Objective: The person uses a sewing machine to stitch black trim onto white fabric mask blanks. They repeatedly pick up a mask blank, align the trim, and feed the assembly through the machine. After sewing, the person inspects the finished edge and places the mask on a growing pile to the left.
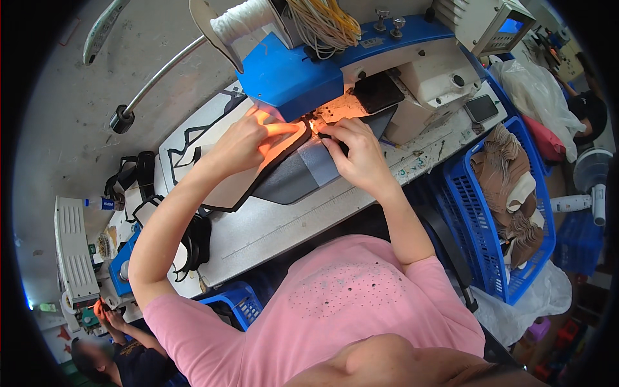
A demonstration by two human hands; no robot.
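Note:
A flat piece of grey and pale panels with black edging (296,171) lies under the head of a blue and white sewing-type machine (290,77). My left hand (248,138) rests on its pale side, fingers stretched toward the lit working point and pressing on the piece. My right hand (358,151) is closed at the black edge just right of that point, fingertips pinching the piece. An orange glow lights the fingertips of both hands. The machine's head hides part of the working point.
A spool of white cord (242,22) stands above the machine. More black-edged pieces (184,151) lie to the left. At the right, a blue basket (509,284) holds brown pieces (506,187). A dark-screened device (481,108) lies on the worktop (290,229). Another person (138,355) is at lower left.

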